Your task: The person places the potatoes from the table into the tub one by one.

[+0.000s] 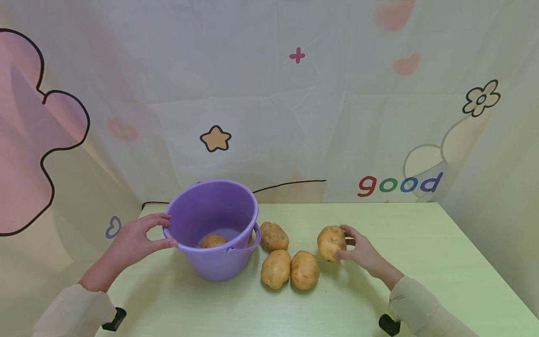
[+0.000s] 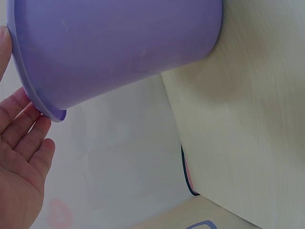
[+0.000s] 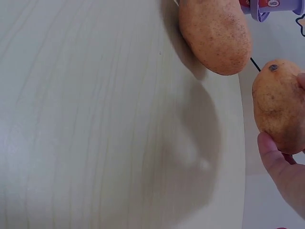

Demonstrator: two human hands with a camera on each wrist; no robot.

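A purple bucket [image 1: 219, 264] with a side handle stands on the left, and one potato [image 1: 213, 241] shows inside it. My left hand [image 1: 139, 238] holds the bucket's rim at its left side, thumb and fingers against the edge; the left wrist view shows the fingers [image 2: 29, 138] at the rim. In my right hand [image 1: 360, 250] a potato [image 1: 330, 243] is gripped between thumb and fingers, raised off the table, its shadow apart below. Between bucket and right hand lie three potatoes: one at the back [image 1: 274, 237], two side by side in front [image 1: 275, 269] [image 1: 305, 270].
The pale green table [image 1: 337, 309] ends at a back edge against a printed cloth [image 1: 269, 117] with a star, hearts and the word "good". The cloth also hangs along both sides. The bucket's handle [image 1: 252, 241] hangs on the side toward the potatoes.
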